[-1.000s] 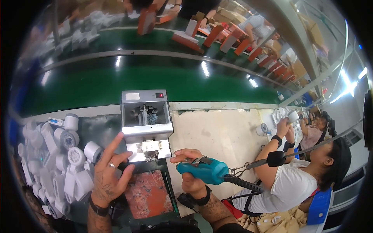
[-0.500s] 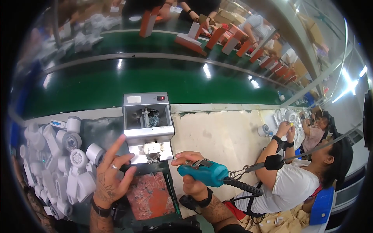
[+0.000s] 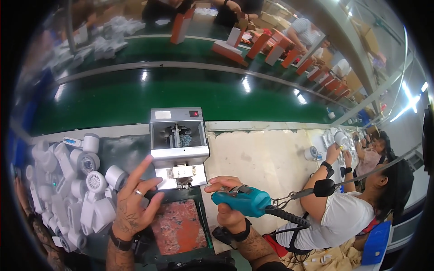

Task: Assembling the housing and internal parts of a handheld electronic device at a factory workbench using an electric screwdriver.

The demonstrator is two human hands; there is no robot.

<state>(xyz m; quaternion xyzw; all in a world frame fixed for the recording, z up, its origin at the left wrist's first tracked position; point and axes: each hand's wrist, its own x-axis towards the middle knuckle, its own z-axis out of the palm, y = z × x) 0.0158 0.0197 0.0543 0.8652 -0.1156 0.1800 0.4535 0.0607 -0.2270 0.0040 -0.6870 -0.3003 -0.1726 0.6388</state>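
My right hand is wrapped round a teal electric screwdriver, which hangs from a hook and cord, with a black coiled cable at its rear end. The screwdriver's tip is hidden from view. My left hand has its fingers apart and holds nothing. Its index fingertip is at the front left edge of a grey metal screw feeder. Loose small screws lie in the feeder's open bin, and a bright metal block sits at its front. Below the feeder, a worn red pad lies between my forearms.
White handheld fan-like units are piled on the left. A green conveyor belt runs behind the feeder, with orange and white boxes beyond it. Tan sheeting covers the bench to the right, where a co-worker in white sits.
The whole scene has shifted slightly right in the picture. My hands keep nearly the same place relative to the feeder. Across the belt, a person's hands have moved among the boxes.
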